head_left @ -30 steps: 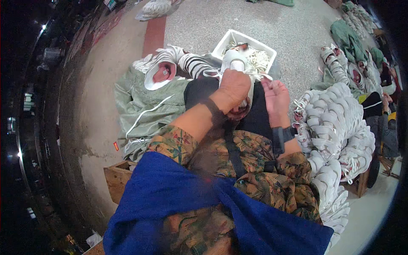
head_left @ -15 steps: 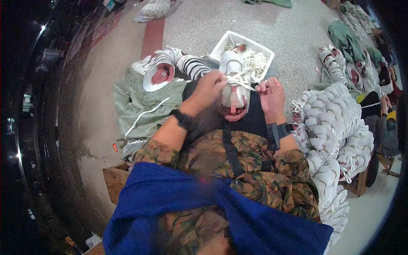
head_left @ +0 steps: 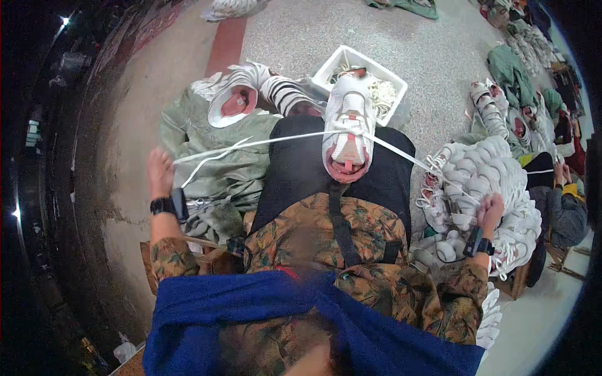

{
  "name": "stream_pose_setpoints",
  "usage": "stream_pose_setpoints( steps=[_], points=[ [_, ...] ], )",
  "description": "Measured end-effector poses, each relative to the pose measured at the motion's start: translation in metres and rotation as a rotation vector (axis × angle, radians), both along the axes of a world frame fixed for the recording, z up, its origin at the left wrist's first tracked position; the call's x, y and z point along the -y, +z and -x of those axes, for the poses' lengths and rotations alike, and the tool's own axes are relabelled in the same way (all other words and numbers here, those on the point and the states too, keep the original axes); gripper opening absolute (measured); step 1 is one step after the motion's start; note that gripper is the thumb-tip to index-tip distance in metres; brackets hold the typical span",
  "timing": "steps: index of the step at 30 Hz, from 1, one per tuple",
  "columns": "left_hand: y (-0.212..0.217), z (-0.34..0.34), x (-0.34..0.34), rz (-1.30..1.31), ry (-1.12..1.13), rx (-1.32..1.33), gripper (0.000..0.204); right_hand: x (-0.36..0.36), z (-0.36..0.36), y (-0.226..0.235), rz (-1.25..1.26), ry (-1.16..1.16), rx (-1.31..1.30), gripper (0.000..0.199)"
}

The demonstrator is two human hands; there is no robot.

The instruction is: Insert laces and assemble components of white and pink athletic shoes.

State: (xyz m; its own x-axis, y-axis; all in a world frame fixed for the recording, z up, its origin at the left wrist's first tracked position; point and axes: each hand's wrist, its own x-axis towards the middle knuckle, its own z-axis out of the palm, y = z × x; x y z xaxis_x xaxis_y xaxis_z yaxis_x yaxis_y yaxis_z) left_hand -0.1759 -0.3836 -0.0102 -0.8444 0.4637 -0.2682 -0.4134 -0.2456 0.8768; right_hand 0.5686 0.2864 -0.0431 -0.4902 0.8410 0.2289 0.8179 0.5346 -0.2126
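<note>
One person in front of me has both arms spread, the left hand (head_left: 160, 172) and right hand (head_left: 490, 210) each closed on one side of a taut white lace (head_left: 251, 144) threaded through one white-and-pink shoe (head_left: 349, 113) on the lap, just nearer than one white tray (head_left: 377, 66).

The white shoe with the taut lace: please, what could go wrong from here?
The white shoe might twist or slip: the left hand and right hand are both away from it, holding the lace taut. The right hand, seen in front of the heap of shoes, could perhaps brush it.
</note>
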Motion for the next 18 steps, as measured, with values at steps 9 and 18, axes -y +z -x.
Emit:
stream_pose_setpoints(
  steps=[9, 18],
  points=[
    [-0.017, -0.143, -0.255, 0.623, -0.247, -1.184, 0.042, 0.121, 0.319, 0.051, 0.567, 0.448, -0.357, 0.014],
    [0.024, -0.195, -0.355, 0.373, -0.490, -0.883, 0.020, 0.157, 0.403, 0.046, 1.009, 0.343, -0.625, 0.012]
  ],
)
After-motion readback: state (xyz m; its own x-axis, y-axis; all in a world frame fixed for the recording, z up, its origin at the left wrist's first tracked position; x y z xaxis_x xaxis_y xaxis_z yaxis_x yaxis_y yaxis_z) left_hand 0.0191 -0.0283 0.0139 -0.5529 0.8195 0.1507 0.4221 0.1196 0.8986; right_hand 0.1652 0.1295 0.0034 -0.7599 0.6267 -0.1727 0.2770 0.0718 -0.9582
